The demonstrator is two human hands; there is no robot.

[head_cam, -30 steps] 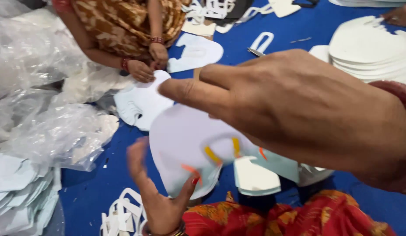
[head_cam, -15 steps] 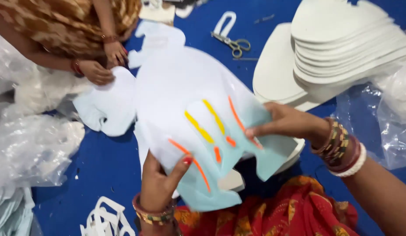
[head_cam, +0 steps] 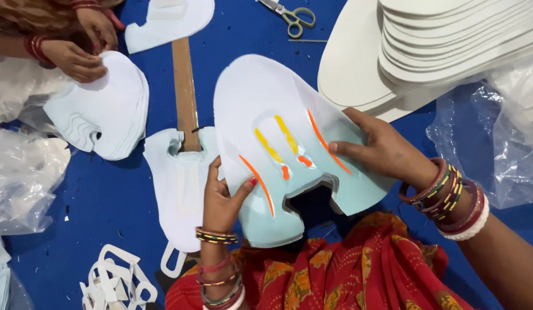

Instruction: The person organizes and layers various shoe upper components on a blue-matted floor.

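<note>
Both hands (head_cam: 220,201) (head_cam: 381,152) hold smooth pale-blue cut-out sheet (head_cam: 266,103); orange-yellow stripes

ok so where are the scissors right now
In the head view the scissors lie on the blue surface at the top edge, just left of the white stack.

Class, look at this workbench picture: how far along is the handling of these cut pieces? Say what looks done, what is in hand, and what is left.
Done: white pieces are already cut and stacked, with offcuts lying on the blue surface. In hand: the left hand and right hand hold a pale blue piece with orange and yellow stripes. Left: a similar piece lies beside it, untouched.
</note>
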